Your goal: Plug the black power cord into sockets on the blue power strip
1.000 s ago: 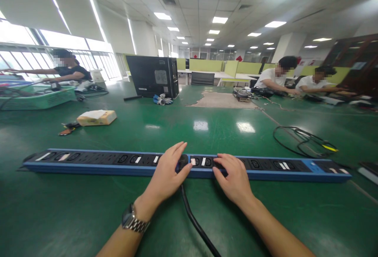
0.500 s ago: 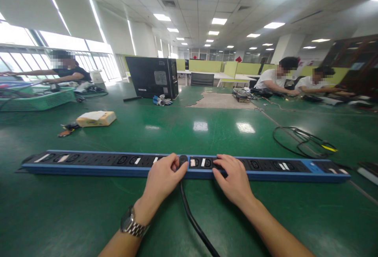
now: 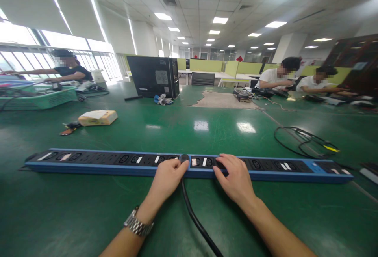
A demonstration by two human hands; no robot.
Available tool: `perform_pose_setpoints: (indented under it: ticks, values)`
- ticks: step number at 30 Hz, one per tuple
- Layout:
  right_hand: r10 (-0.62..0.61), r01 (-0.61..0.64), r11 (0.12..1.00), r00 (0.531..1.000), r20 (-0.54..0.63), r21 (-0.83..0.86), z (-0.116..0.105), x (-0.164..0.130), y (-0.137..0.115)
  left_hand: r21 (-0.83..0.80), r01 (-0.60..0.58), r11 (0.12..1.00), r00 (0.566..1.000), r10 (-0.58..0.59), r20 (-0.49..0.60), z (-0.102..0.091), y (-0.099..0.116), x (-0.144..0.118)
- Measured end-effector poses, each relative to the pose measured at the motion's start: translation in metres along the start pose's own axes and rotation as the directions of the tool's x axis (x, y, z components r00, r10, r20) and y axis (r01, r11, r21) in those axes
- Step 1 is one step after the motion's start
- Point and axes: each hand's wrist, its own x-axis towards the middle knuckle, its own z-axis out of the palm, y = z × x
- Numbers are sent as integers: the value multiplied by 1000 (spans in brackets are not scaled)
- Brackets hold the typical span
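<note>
Head view, black plug (image 3: 185, 157) at left fingers (image 3: 183, 167), power strip (image 3: 201, 173) beneath.

Here's the strip (image 3: 203, 173), long, blue and black, lying across the green table (image 3: 180, 133). At its middle, the left hand (image 3: 168, 176) has curled fingers and a thumb right against the black plug (image 3: 184, 157); the grip itself is hidden. A cord (image 3: 190, 211) runs out on the strip's near side. Just right of the strip's middle, the right hand (image 3: 234, 174) rests on it, thumb parted from fingers. Beyond the strip's left half, a yellow pack (image 3: 98, 118); beyond its right half, a looped cable (image 3: 299, 146). Farther past the strip's left half: gloves (image 3: 163, 99) beside a PC case (image 3: 150, 76).
</note>
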Motion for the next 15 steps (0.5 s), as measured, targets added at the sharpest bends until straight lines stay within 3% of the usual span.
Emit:
perform_pose_setpoints:
  ticks: [2,4,6,8,10,12,13,15]
  values:
    - [-7,7,1000,1000,0,-15,0,1,1,-203,31,979,999,-39,-34,-1,8,-1]
    - [-15,15,1000,1000,0,-18,0,0,1,-469,17,883,996,-57,-71,-8,19,-2]
    - [-19,19,1000,1000,-1,-13,0,0,2,-677,-34,735,987,-81,-139,-24,26,1]
    - [-21,21,1000,1000,0,-7,0,-1,2,-747,-85,660,961,-144,-236,-48,23,6]
    - [-19,19,1000,1000,7,-7,0,-1,2,-663,-65,746,932,-192,-308,-77,9,11]
    - [-14,14,1000,1000,17,-12,0,-1,1,-337,101,936,942,-199,-270,-101,-12,14]
    - [-9,10,1000,1000,21,-15,0,-1,1,-138,164,977,947,-195,-256,-110,-23,15]
    - [-2,2,1000,1000,25,-21,0,-1,1,80,207,975,963,-189,-194,-119,-42,16]
